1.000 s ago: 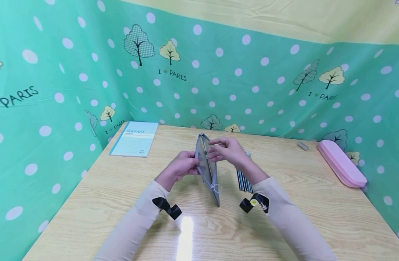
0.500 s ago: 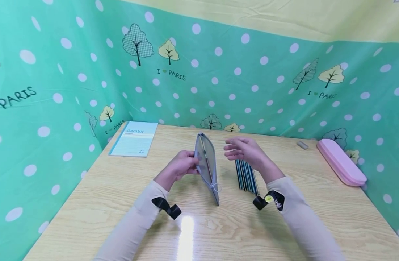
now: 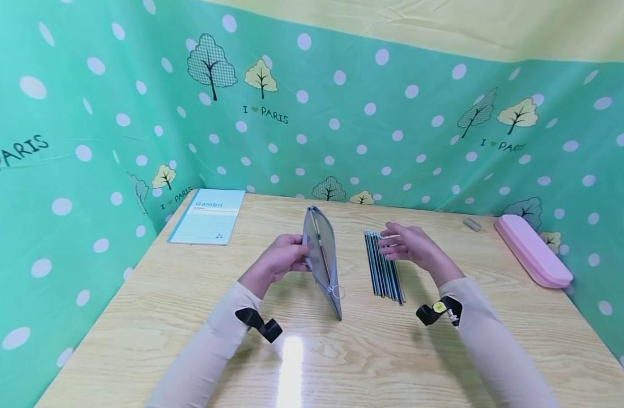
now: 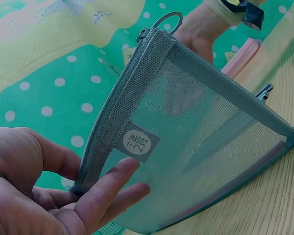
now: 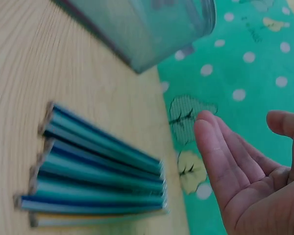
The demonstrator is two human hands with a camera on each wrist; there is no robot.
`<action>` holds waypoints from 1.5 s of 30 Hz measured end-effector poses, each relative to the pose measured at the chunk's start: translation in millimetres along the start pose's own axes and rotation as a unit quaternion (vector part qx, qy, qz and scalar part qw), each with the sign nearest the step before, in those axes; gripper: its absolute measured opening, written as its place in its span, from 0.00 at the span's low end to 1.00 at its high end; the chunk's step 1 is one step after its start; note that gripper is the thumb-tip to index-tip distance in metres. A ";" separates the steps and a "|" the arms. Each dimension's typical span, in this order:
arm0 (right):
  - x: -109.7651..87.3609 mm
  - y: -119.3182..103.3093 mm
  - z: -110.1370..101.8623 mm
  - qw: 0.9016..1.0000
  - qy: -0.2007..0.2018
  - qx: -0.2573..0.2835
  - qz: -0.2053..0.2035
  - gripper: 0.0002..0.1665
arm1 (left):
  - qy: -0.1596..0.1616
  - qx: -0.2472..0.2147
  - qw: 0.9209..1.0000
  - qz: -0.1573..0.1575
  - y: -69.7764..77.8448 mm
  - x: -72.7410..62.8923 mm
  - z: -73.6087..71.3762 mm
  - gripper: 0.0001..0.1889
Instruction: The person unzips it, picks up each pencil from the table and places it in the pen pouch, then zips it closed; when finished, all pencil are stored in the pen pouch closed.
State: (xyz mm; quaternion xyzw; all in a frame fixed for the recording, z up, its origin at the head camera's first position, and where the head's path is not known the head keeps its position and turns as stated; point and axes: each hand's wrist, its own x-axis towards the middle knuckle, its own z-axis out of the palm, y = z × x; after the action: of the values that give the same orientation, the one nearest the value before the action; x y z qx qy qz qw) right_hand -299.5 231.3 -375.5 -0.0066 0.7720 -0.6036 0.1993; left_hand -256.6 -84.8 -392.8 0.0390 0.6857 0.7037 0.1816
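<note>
My left hand [image 3: 281, 258] grips the zip edge of a grey mesh pencil pouch [image 4: 210, 122], thumb on one side and fingers on the other. The pouch stands on its edge above the table with its mouth unzipped, and a ring hangs from the zip pull. Through the mesh a thin reddish stick, like a pencil [image 4: 225, 188], lies along the bottom. My right hand [image 3: 411, 246] hovers over the far right part of a row of blue-green and dark pencils [image 3: 383, 275], fingers extended and holding nothing. In the right wrist view the pencils [image 5: 103, 171] lie side by side.
A light blue notebook [image 3: 208, 218] lies at the back left of the wooden table [image 3: 189, 317]. At the right are a pink pencil case [image 3: 533, 249] and a small grey eraser-like block [image 3: 472, 224]. A patterned green cloth [image 3: 342, 124] hangs behind.
My right hand has drawn back from the pouch's mouth, moving right to the pencils on the table. The left hand keeps the pouch in nearly the same place.
</note>
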 end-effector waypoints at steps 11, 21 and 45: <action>4.0 30.0 -21.7 1.000 0.009 -0.001 0.025 0.43 | 0.003 -0.002 1.000 -0.006 2.1 -0.9 0.1 0.24; 6.0 42.9 -37.1 0.999 0.012 -0.002 0.029 0.47 | 0.008 -0.002 1.000 -0.006 2.4 1.1 -1.3 0.25; 22.9 56.8 -31.3 0.995 0.069 -0.049 0.052 0.44 | 0.009 -0.001 1.000 -0.012 2.5 2.5 -3.6 0.25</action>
State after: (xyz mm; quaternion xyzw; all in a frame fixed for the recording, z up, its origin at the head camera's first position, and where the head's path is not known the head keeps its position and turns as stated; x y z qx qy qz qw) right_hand -317.3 270.1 -429.4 0.0657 0.8117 -0.5531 0.1759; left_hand -260.5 -87.5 -391.1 0.0248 0.6868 0.7028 0.1839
